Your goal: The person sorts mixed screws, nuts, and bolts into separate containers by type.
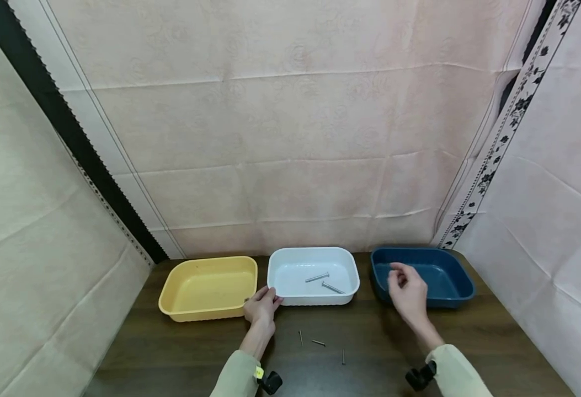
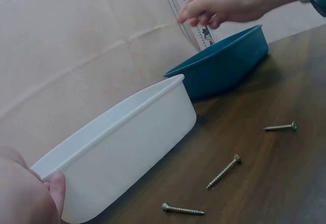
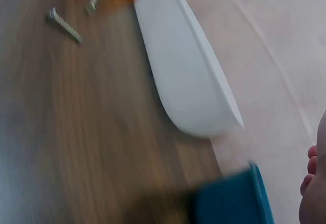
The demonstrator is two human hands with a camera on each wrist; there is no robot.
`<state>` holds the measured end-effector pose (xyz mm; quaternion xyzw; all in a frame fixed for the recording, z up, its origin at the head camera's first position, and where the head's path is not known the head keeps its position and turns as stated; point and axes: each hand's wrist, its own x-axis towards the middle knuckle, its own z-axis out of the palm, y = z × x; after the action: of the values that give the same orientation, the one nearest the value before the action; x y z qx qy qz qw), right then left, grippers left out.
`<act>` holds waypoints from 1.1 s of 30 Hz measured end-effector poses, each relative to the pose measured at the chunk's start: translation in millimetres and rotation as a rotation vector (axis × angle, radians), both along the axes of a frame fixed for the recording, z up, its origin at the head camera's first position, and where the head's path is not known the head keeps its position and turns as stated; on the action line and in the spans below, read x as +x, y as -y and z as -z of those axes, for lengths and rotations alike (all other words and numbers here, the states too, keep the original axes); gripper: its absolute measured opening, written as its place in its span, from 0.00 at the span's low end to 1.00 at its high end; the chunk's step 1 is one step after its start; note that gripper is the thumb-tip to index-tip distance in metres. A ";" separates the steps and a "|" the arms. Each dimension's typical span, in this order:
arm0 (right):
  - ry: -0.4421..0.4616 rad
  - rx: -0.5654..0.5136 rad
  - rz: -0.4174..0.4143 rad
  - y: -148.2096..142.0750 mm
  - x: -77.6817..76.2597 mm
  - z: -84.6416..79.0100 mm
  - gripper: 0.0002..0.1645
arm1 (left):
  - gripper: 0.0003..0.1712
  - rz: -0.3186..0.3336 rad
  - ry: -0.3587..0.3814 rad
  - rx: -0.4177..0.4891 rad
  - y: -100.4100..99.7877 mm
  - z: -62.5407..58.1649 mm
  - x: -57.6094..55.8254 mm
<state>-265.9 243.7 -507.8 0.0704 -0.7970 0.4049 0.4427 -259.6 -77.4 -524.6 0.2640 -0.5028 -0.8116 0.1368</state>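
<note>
My left hand [image 1: 261,306] grips the near left corner of the white tray [image 1: 315,301], its thumb [image 2: 58,189] against the outer wall. Inside that tray lie two long silvery screws, one screw [image 1: 317,277] behind the other screw [image 1: 332,288]. Over the left end of the dark blue tray [image 1: 451,302] hovers my right hand [image 1: 409,293], fingers loosely bent, with nothing visible between them. On the wooden table in front of the white tray lie three shorter screws: a left screw [image 1: 300,338], a middle screw [image 1: 318,343] and a right screw [image 1: 343,357].
A yellow tray [image 1: 206,316] stands left of the white one, close to my left hand. The three trays form a row at the back of the brown table [image 1: 181,358]. Pale cloth [image 1: 290,138] hangs behind them and along both sides.
</note>
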 end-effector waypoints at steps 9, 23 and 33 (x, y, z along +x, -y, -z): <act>0.185 -0.037 0.255 -70.2 12.8 -25.6 0.12 | 0.12 0.039 0.015 -0.274 10.9 6.2 24.8; 0.782 -0.313 0.397 -167.0 24.8 -10.5 0.29 | 0.08 0.112 -0.113 -0.890 -25.3 31.6 80.4; 0.925 -0.466 0.269 -170.2 16.3 -9.1 0.32 | 0.10 0.112 -0.099 -0.979 -34.2 39.7 86.6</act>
<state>-249.6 413.9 -498.7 -0.3183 -0.7999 0.4994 0.0970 -173.1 -43.2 -564.3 0.1026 -0.8314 -0.4977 0.2246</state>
